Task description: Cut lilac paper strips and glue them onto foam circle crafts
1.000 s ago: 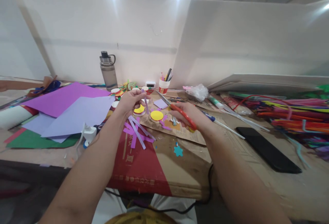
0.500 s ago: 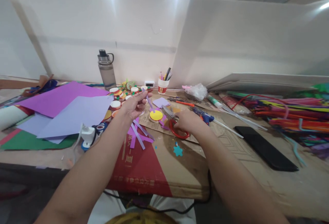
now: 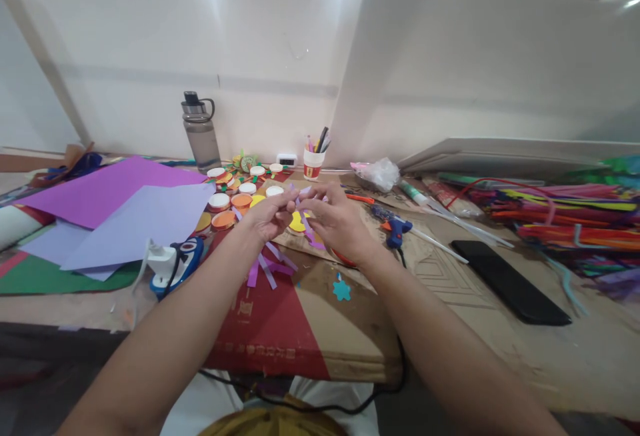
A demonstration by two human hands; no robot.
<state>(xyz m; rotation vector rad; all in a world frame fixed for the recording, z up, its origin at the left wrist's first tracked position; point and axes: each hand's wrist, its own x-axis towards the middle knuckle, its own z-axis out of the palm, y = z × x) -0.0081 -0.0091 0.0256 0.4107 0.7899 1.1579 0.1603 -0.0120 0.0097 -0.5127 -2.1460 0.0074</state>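
Note:
A narrow light-purple paper strip (image 3: 303, 215) stands between my two hands above the cardboard. My left hand (image 3: 273, 217) pinches it with bent fingertips. From the other side, the curled thumb and fingers of my right hand (image 3: 339, 217) close on the same strip, fingertips almost meeting the left ones. Behind the strip lies a yellow round piece (image 3: 297, 224), partly covered. The red handle of the scissors (image 3: 344, 259) shows under my right wrist; their blades are hidden. Cut purple strips (image 3: 267, 271) lie below my left hand, and a turquoise star-shaped piece (image 3: 342, 289) lies nearer me.
Purple sheets (image 3: 135, 223) and a blue-and-white plug device (image 3: 177, 266) lie left. Several round lids (image 3: 219, 201) sit near a water bottle (image 3: 201, 136). To the right are a glue gun (image 3: 397, 228), a black phone (image 3: 507, 283) and bundled coloured sticks (image 3: 565, 213).
My right hand has let go of the scissors, which lie on the cardboard, and has moved up and left to the strip. My left hand still holds the strip. The view has shifted slightly.

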